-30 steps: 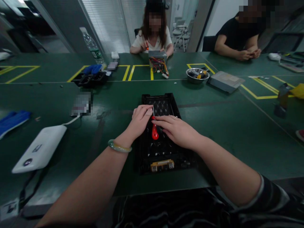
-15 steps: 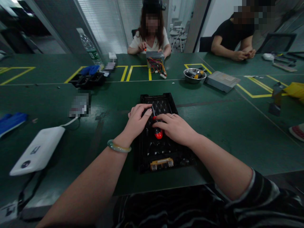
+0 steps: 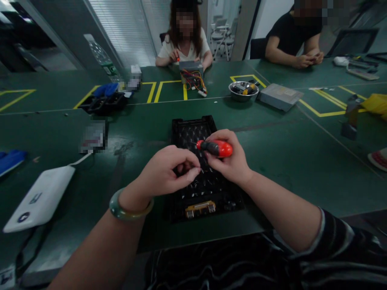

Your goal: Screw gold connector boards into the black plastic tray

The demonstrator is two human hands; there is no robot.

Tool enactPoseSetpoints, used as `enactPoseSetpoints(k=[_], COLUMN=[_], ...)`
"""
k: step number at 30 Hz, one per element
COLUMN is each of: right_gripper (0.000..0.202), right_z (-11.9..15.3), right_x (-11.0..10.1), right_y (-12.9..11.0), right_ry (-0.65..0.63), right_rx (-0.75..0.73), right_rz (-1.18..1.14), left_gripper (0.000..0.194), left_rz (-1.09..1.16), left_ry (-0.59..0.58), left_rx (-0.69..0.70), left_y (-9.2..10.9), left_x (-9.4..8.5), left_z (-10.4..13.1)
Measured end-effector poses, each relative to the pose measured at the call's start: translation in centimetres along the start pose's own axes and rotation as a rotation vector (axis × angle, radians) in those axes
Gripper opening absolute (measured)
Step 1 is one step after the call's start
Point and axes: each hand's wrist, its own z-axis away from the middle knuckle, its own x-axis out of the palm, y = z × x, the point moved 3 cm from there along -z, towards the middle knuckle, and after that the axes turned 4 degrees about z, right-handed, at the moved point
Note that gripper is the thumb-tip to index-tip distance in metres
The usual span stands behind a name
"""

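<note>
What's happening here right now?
The person's right hand holds a red and black screwdriver above a black tray. The left hand is pinched over it too; anything between its fingertips is too small to tell. Across the table, a co-worker sits behind a grey box with coloured wires.

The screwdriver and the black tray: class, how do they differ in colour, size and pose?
Colour: the screwdriver's handle is red and dark, while the tray looks mainly black.
Size: the screwdriver is much smaller than the tray.
Pose: the screwdriver is in the right hand's grip; the tray lies on the table.
Shared: both have dark surfaces.
</note>
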Motion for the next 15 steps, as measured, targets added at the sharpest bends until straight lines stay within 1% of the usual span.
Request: enactPoseSetpoints(k=[2, 3, 4, 6, 7, 9, 11, 15], right_gripper=[0.031, 0.032, 0.032, 0.033, 0.034, 0.036, 0.037, 0.035], right_z=[0.1, 0.1, 0.1, 0.1, 0.0, 0.0, 0.0, 0.0], right_x=[-0.1, 0.0, 0.2, 0.6, 0.8, 1.1, 1.2, 1.3], right_y=[1.3, 2.1, 2.8, 4.1, 4.5, 4.9, 4.8, 4.3], right_ry=[0.184, 0.245, 0.283, 0.305, 0.296, 0.266, 0.242, 0.211], right_rx=[0.212, 0.308, 0.382, 0.478, 0.507, 0.535, 0.529, 0.512], right_rz=[-0.118, -0.185, -0.249, -0.337, -0.362, -0.401, -0.426, -0.418], left_gripper=[0.007, 0.009, 0.011, 0.013, 0.013, 0.014, 0.013, 0.013], left_rz=[0.013, 0.022, 0.028, 0.013, -0.001, -0.02, -0.028, -0.022], left_ry=[-0.217, -0.311, -0.394, -0.518, -0.558, -0.602, -0.617, -0.622], left_rx=[0.041, 0.051, 0.054, 0.042, 0.03, 0.002, -0.012, 0.003], left_y=[0.8, 1.1, 1.5, 1.9, 2.0, 2.1, 2.1, 2.1], left_x=[0.7, 1.1, 1.6, 2.6, 3.0, 3.5, 3.7, 3.5], left_z=[-0.3, -0.4, -0.4, -0.3, -0.3, -0.1, -0.1, -0.1])
